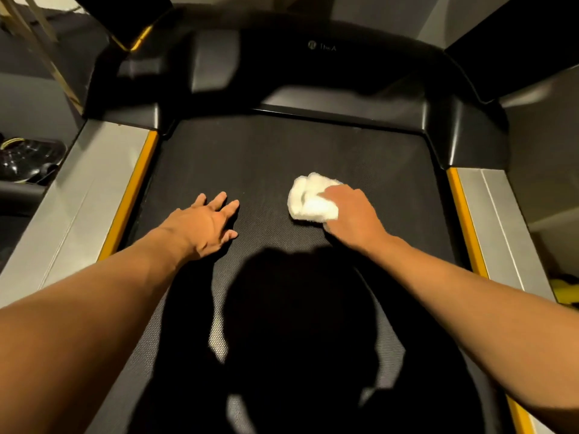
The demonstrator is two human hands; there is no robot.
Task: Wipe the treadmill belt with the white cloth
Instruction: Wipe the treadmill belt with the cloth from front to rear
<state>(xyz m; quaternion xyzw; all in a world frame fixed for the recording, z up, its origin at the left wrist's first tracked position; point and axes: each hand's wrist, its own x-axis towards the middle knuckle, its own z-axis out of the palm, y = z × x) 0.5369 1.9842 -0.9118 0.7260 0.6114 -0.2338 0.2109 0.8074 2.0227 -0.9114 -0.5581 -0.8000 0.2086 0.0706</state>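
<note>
The black treadmill belt (250, 158) runs away from me between yellow-edged grey side rails. A bunched white cloth (308, 200) lies on the belt right of centre. My right hand (352, 214) grips the cloth from its near right side, fingers curled into it, and holds it down on the belt. My left hand (208, 222) rests flat on the belt to the left, fingers spread and straight, holding nothing. My shadow darkens the near part of the belt.
The black motor cover (313, 67) closes off the far end of the belt. Grey side rails (94, 195) with yellow strips (134, 195) flank it. Dark shoes (26, 164) sit on the floor at the left. A yellow object (564, 289) lies at the right edge.
</note>
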